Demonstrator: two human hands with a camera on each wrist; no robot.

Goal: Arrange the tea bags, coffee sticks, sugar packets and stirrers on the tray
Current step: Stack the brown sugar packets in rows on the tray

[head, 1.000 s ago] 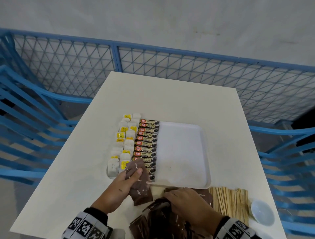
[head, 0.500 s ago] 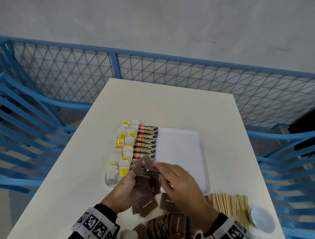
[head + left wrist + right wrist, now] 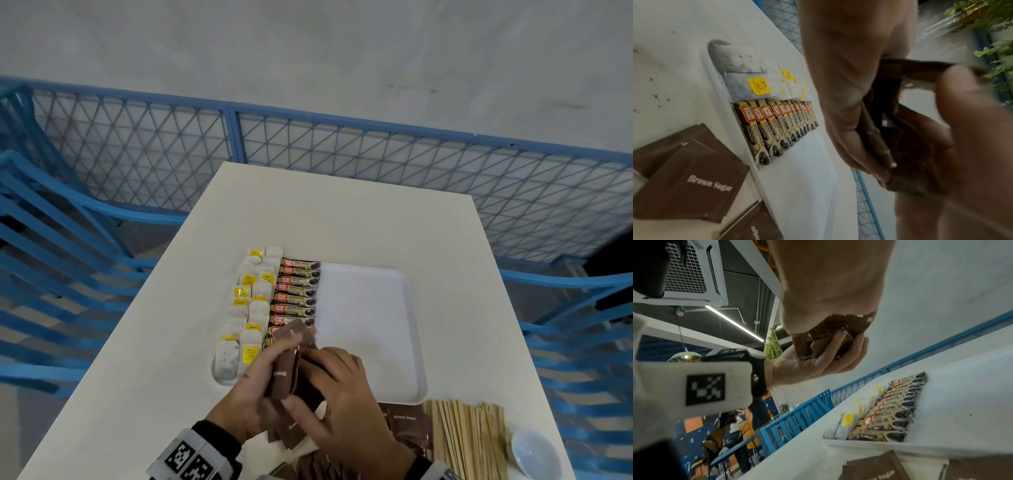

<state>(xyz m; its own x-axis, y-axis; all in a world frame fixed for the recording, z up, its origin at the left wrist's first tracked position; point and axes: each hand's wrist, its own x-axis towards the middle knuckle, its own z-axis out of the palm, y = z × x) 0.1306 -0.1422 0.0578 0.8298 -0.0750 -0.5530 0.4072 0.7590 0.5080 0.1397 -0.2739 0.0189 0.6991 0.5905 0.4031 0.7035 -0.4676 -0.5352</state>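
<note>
From the head view I see my left hand [image 3: 255,383] and right hand [image 3: 337,394] both curled around a fanned bundle of flat brown sugar packets [image 3: 291,363], held above the near edge of the white tray [image 3: 370,325]. Papery tea bags [image 3: 251,308] and glossy coffee sticks [image 3: 296,294] fill the tray's left side in rows. Thin wooden stirrers [image 3: 469,442] lie on the smooth tabletop [image 3: 342,212] beside a small bowl [image 3: 534,452].

The left wrist view shows loose packets [image 3: 694,181] printed "Brown Sugar" lying flat.

In the right wrist view, fingers [image 3: 840,350] pinch the bundle's crinkled edges.
</note>
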